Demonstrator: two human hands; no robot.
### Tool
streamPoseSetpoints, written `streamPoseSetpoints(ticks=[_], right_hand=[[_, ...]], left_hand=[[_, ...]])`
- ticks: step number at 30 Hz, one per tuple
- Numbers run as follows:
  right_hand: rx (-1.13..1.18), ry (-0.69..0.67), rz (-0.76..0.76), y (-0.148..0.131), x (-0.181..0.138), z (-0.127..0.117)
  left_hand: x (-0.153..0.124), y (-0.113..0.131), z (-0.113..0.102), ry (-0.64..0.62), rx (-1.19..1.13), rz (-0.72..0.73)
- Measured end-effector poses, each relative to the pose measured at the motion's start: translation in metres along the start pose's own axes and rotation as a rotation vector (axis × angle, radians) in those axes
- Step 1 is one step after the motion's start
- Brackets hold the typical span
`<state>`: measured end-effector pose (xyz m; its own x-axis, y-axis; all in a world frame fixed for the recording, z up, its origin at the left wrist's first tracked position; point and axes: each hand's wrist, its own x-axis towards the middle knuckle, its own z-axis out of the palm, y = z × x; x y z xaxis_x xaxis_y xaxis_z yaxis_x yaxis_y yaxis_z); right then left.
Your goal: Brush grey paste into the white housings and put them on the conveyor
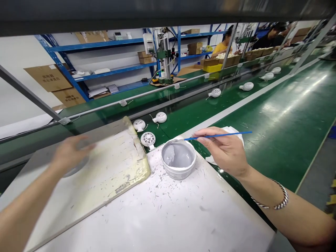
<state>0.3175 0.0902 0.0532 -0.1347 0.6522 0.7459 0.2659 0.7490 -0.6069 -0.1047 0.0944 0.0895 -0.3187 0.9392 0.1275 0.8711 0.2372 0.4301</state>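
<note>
A thin blue-handled brush [217,135] is pinched between the thumb and fingers of my right hand [225,150]. Its tip lies at the rim of a round white tub [178,173], which holds thick grey paste [185,155]. Blurred by motion, my left hand [70,154] is over a pale board [105,175] with a worn yellowish edge. Its thumb and fingers are apart, with nothing seen in them. Below that hand a round greyish thing [77,168] shows in part; the hand hides the rest.
Small white round fan-like parts [148,139] with wires lie just behind the tub, and more [246,86] lie along the green conveyor [189,115]. White tissue [232,131] is behind my right hand. A metal beam [168,15] crosses overhead. Co-workers sit far right.
</note>
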Motion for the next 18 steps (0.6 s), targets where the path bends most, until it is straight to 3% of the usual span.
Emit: streamPoseSetpoints(ticks=[5, 8, 13, 18], right_hand=[[0.152, -0.021, 0.190, 0.005, -0.003, 0.001], [0.168, -0.052, 0.190, 0.006, -0.003, 0.001], [0.022, -0.119, 0.119, 0.004, 0.001, -0.001], [-0.026, -0.150, 0.047, 0.001, 0.001, -0.002]], left_hand=[[0.022, 0.101, 0.078, -0.368, -0.071, 0.226], [0.033, 0.138, 0.102, -0.542, -0.043, 0.271], [0.040, 0.148, 0.110, -0.620, -0.039, 0.184], [0.031, 0.130, 0.099, -0.501, -0.449, 0.081]])
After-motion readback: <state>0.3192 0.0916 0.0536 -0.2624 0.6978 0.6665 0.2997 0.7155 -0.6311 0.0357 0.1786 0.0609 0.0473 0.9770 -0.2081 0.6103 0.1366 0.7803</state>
